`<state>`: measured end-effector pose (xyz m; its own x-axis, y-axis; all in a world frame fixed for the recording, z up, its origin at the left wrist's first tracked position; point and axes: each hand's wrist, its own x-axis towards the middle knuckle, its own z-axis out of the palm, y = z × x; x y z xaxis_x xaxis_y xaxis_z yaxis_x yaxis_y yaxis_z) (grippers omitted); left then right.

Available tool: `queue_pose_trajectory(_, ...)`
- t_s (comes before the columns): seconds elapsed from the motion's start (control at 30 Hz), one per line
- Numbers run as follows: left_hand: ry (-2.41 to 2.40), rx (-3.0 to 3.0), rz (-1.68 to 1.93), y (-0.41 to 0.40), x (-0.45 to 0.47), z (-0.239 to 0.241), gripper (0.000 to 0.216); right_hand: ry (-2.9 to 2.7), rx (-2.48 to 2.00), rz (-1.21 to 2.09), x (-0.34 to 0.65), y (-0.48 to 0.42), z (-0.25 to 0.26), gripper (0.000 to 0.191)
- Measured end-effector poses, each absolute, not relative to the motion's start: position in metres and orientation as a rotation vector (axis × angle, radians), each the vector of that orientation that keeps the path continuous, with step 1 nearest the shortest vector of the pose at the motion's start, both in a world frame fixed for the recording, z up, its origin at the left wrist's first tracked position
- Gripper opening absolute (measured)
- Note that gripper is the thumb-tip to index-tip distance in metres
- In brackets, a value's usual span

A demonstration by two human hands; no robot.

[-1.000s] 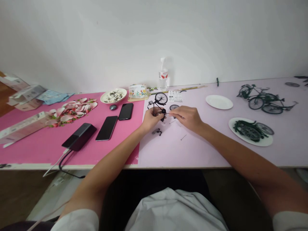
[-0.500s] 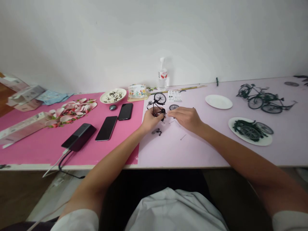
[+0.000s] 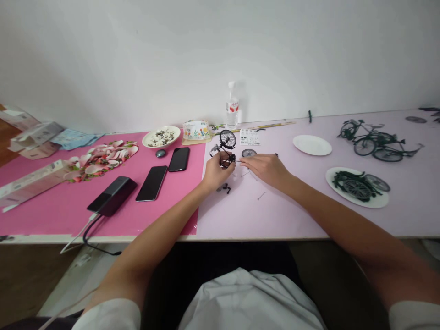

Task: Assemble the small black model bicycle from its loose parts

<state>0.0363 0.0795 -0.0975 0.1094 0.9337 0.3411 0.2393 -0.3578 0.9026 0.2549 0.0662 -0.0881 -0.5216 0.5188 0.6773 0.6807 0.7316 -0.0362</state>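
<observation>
My left hand (image 3: 216,173) is closed round a small black model bicycle (image 3: 227,139), tipped up with one spoked wheel at the top. My right hand (image 3: 266,168) pinches a thin dark rod (image 3: 238,161), whose tip meets or nearly meets the round black part of the bicycle. Most of that rod is hidden by the fingers. Behind the right hand lies a loose spoked wheel (image 3: 249,153). Small black parts (image 3: 225,188) rest below my left hand, and a thin pin (image 3: 261,196) lies nearer the table edge.
To the right are an empty white plate (image 3: 312,145), a plate (image 3: 332,185) with dark green bicycle parts, and several model bicycles (image 3: 374,142). A printed sheet (image 3: 250,136) and a water bottle (image 3: 232,110) stand behind. Leftward are two phones (image 3: 151,183), a power bank (image 3: 113,195) and petals (image 3: 103,158).
The bicycle's upper wheel has tilted and shifted slightly left as the frame turned in my left hand. More of the thin rod shows at my right fingertips.
</observation>
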Motion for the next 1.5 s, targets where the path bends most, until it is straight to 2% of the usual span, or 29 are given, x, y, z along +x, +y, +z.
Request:
queue_pose_trajectory(0.2, 1.135, 1.717, 1.287, 0.073, 0.04, -0.096, 0.035, -2.202, -1.052, -0.437, 0.25, 0.064, -0.085, 0.054)
queue_pose_trajectory(0.3, 1.116, 1.727, 1.285, 0.069, 0.043, -0.094, 0.034, -2.166, -1.118, -0.482, 0.245, 0.062, -0.085, 0.059)
queue_pose_trajectory(0.37, 1.108, 1.732, 1.284, 0.067, 0.044, -0.094, 0.034, -2.143, -1.167, -0.45, 0.242, 0.06, -0.085, 0.055)
queue_pose_trajectory(0.5, 1.121, 1.75, 1.293, 0.069, 0.042, -0.094, 0.033, -2.149, -1.232, -0.286, 0.238, 0.055, -0.087, 0.027)
queue_pose_trajectory(0.6, 1.157, 1.767, 1.303, 0.072, 0.04, -0.095, 0.033, -2.202, -1.239, -0.213, 0.239, 0.056, -0.089, 0.017)
queue_pose_trajectory(0.73, 1.172, 1.78, 1.329, 0.074, 0.039, -0.095, 0.033, -2.247, -1.226, -0.186, 0.242, 0.061, -0.094, 0.017)
queue_pose_trajectory(1.1, 1.121, 1.827, 1.314, 0.066, 0.043, -0.091, 0.032, -2.197, -1.466, -0.262, 0.233, 0.056, -0.088, 0.044)
queue_pose_trajectory(1.17, 1.116, 1.835, 1.32, 0.067, 0.042, -0.092, 0.031, -2.182, -1.42, -0.194, 0.233, 0.053, -0.088, 0.04)
queue_pose_trajectory(1.3, 1.118, 1.865, 1.34, 0.07, 0.04, -0.094, 0.029, -2.124, -1.289, -0.019, 0.234, 0.05, -0.089, 0.017)
queue_pose_trajectory(1.5, 1.181, 1.915, 1.37, 0.076, 0.038, -0.098, 0.029, -2.142, -1.3, -0.03, 0.234, 0.057, -0.094, 0.013)
